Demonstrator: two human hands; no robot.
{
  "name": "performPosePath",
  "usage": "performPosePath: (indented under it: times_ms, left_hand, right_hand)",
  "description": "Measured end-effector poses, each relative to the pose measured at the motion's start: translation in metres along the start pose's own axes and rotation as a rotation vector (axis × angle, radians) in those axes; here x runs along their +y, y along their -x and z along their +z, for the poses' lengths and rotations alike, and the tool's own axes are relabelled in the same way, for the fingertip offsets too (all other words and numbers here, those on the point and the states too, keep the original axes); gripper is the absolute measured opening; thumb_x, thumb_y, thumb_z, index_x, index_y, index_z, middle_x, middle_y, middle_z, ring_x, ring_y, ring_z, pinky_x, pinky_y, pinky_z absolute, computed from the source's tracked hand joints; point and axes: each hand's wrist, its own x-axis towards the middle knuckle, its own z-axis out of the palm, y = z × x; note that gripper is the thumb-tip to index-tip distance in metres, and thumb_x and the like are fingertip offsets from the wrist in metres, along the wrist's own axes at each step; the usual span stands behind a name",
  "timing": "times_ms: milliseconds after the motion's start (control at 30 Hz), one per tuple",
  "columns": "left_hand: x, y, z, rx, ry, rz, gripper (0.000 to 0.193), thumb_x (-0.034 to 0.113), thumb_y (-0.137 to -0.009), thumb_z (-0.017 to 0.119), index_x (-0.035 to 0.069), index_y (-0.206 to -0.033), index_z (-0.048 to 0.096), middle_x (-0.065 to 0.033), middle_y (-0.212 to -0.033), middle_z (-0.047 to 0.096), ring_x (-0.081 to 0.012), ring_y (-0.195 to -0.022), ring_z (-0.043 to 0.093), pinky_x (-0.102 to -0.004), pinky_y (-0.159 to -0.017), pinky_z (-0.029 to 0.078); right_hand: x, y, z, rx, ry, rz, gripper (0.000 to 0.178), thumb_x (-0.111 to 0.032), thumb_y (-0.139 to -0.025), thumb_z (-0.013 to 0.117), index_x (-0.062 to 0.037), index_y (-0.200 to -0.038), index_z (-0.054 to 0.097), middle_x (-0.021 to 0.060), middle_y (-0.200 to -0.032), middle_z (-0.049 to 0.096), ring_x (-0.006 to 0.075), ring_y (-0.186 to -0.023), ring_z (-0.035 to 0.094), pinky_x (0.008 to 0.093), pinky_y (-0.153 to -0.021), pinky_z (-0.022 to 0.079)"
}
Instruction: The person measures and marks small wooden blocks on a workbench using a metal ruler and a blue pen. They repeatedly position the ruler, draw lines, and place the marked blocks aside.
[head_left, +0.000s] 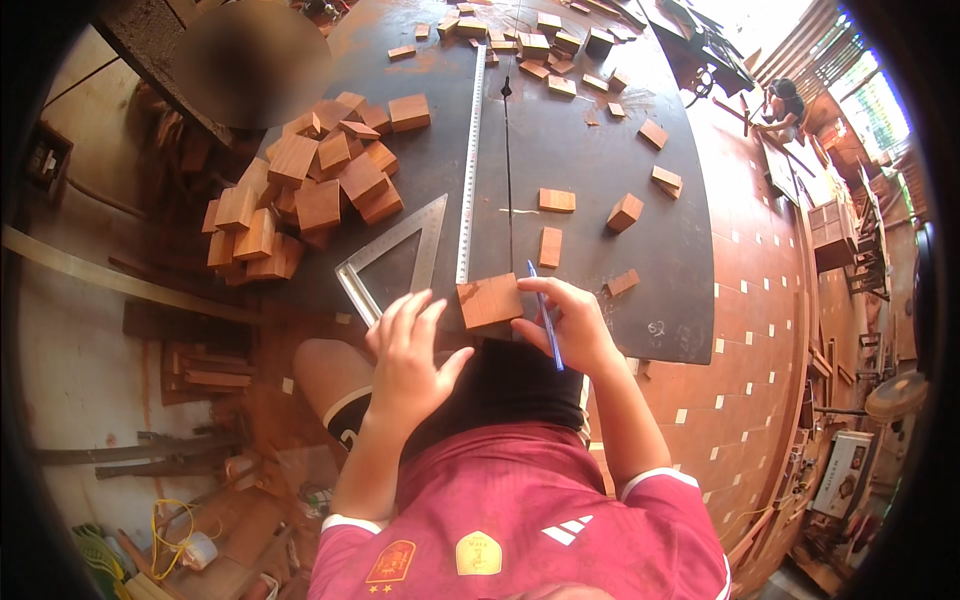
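A square block [489,301] of reddish-brown wood lies flat at the near edge of the dark table [580,150], its top smooth and its corners sharp; it sits just right of a metal triangle [395,262] whose hollow middle shows the tabletop, and just below the foot of a long steel ruler [470,160] that runs away across the table; the right hand [565,322] touches the block's right side with its fingertips, fingers curled around a blue pen [545,315] that slants from above the block down past the wrist; the left hand [405,345] is spread wide, fingers apart, resting flat over the triangle's lower corner and gripping nothing; its fingertips lie near the block's left edge, though whether they touch it cannot be told; a heap [300,190] of similar cut blocks, rough-sided and the same warm colour, is piled at the table's left, and smaller blocks lie scattered further off.
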Motion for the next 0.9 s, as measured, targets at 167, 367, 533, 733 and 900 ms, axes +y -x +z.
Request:
performPosePath:
  times_ms: [167,367,533,733,900]
  left_hand:
    - [0.003,-0.028,0.011,-0.117,-0.011,0.101,0.072,0.023,-0.075,0.091,0.007,-0.138,0.060,-0.0110,-0.143,0.059,-0.0313,-0.139,0.050,-0.0480,-0.114,0.034]
    - [0.003,-0.031,0.013,-0.135,0.149,0.068,0.050,0.015,-0.080,0.088,0.006,-0.123,0.062,-0.0108,-0.126,0.069,-0.0313,-0.127,0.061,-0.0463,-0.105,0.041]
    - [0.004,-0.033,0.010,-0.260,0.622,-0.243,0.031,0.011,-0.094,0.076,0.003,-0.121,0.062,-0.0126,-0.109,0.073,-0.0335,-0.111,0.068,-0.0445,-0.097,0.049]
    - [0.005,-0.030,0.029,0.067,0.280,-0.013,0.016,0.014,-0.096,0.073,0.004,-0.108,0.067,-0.0142,-0.109,0.074,-0.0345,-0.104,0.070,-0.0444,-0.092,0.049]
    - [0.011,-0.013,0.013,0.110,0.284,0.022,0.018,0.018,-0.092,0.079,0.006,-0.103,0.073,-0.0105,-0.108,0.074,-0.0324,-0.103,0.068,-0.0429,-0.091,0.049]
  right_hand:
    - [-0.006,0.007,-0.004,0.010,0.021,0.000,0.054,-0.017,-0.082,0.090,-0.0084,-0.131,0.068,0.0128,-0.095,0.072,0.0241,-0.072,0.067,0.0358,-0.071,0.057]
    - [-0.007,0.018,-0.014,0.016,0.013,0.053,0.051,-0.014,-0.082,0.088,-0.0082,-0.129,0.069,0.0133,-0.099,0.073,0.0234,-0.072,0.067,0.0351,-0.072,0.057]
    - [-0.004,0.019,-0.009,0.075,0.021,-0.107,0.047,-0.013,-0.081,0.088,-0.0084,-0.125,0.070,0.0122,-0.103,0.075,0.0267,-0.079,0.072,0.0366,-0.075,0.060]
    - [-0.002,0.009,0.006,0.146,0.106,-0.211,0.041,-0.012,-0.082,0.086,-0.0072,-0.120,0.072,0.0124,-0.105,0.076,0.0290,-0.083,0.074,0.0374,-0.075,0.061]
    - [-0.004,0.007,0.007,0.125,0.051,-0.156,0.042,-0.012,-0.083,0.086,-0.0067,-0.122,0.072,0.0120,-0.103,0.075,0.0273,-0.081,0.073,0.0362,-0.074,0.060]
